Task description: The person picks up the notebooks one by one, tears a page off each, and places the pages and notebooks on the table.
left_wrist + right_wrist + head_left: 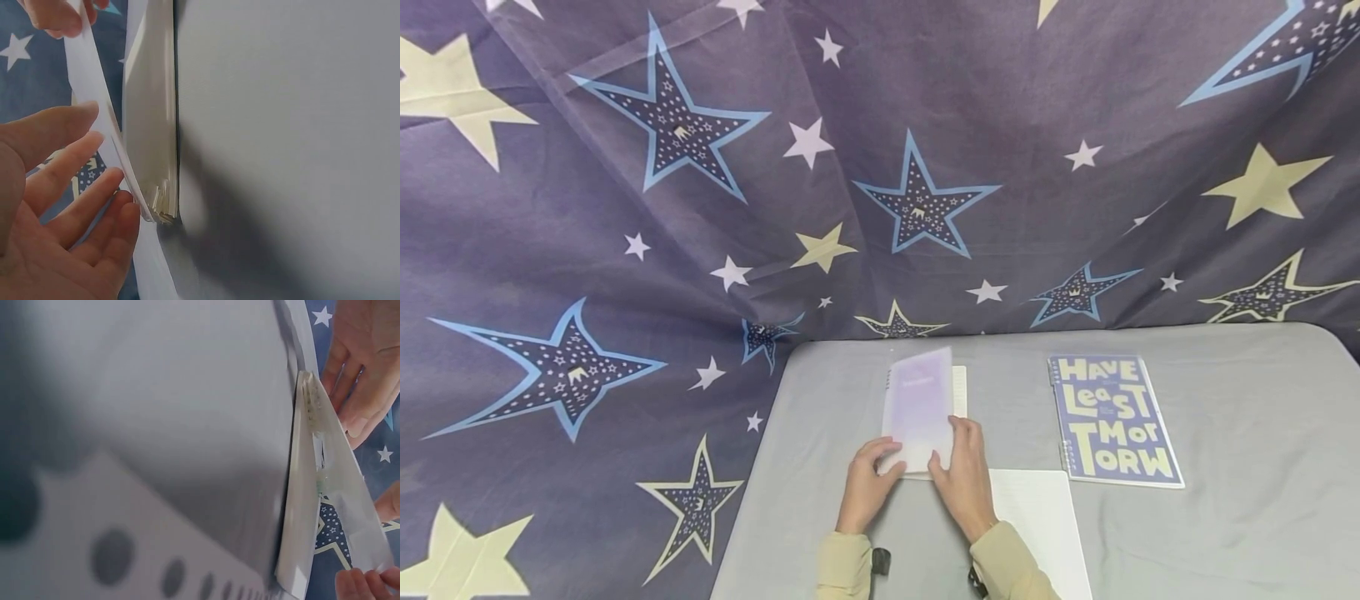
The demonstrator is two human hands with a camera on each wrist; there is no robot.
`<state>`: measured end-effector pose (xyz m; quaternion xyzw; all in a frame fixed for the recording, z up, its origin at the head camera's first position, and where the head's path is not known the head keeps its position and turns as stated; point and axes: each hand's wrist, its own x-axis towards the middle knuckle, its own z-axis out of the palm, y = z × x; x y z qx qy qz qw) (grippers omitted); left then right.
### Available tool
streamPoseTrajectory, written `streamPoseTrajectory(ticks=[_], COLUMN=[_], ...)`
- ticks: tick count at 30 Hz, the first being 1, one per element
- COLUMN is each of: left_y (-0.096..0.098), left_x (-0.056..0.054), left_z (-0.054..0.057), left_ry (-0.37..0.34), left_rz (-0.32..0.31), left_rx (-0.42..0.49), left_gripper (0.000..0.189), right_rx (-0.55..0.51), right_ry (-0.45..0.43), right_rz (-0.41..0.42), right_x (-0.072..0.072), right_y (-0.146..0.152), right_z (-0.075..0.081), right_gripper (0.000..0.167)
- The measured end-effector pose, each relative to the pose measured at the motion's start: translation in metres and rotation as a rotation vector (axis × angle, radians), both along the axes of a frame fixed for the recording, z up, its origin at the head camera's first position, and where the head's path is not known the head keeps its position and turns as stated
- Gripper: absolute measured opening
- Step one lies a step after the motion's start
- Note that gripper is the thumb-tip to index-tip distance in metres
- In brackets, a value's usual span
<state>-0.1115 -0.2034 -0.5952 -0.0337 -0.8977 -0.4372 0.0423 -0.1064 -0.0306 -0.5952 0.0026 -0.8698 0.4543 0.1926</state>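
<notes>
Your right hand point(964, 475) pinches the raised cover point(917, 404) of the lilac notebook point(960, 390). Your left hand point(867, 483), fingers loosely extended, touches its ring-bound side.

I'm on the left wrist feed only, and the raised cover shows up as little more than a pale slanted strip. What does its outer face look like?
Observer: In the head view, the raised cover is lilac, fading to white toward the person.
Operator: Got it. Is anything else lying off to the right, beyond my picture?
Observer: Yes, a blue-violet notebook with big pale yellow lettering lies there, apart from the one being handled.
Operator: And anything closer in that I should watch for?
Observer: A white page, partly covered by the right sleeve in the head view.
</notes>
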Motion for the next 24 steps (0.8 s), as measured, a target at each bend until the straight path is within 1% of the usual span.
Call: streamPoseTrajectory(ticks=[5,8,12,16,21,24], left_y=[0.003,0.004,0.004,0.006,0.009,0.01], left_x=[0.001,0.001,0.001,0.002,0.003,0.003], left_z=[0.001,0.0,0.0,0.0,0.0,0.0], left_ry=[-0.018,-0.018,-0.029,-0.032,-0.039,-0.026], left_rz=[0.013,0.014,0.017,0.01,0.001,0.001], left_rx=[-0.046,-0.055,-0.062,-0.101,-0.149,-0.176], left_gripper=[0.029,0.03,0.03,0.031,0.033,0.034], right_rx=[0.02,0.029,0.034,0.037,0.034,0.039], right_ry=[-0.047,-0.074,-0.082,-0.087,-0.12,-0.136], right_rz=[-0.007,-0.01,-0.018,-0.019,-0.009,-0.009], right_x=[0.001,0.001,0.002,0.002,0.002,0.002], right_y=[0.002,0.003,0.004,0.005,0.006,0.007], right_z=[-0.004,-0.005,-0.008,-0.01,-0.012,-0.014], right_gripper=[0.063,0.063,0.063,0.063,0.062,0.061])
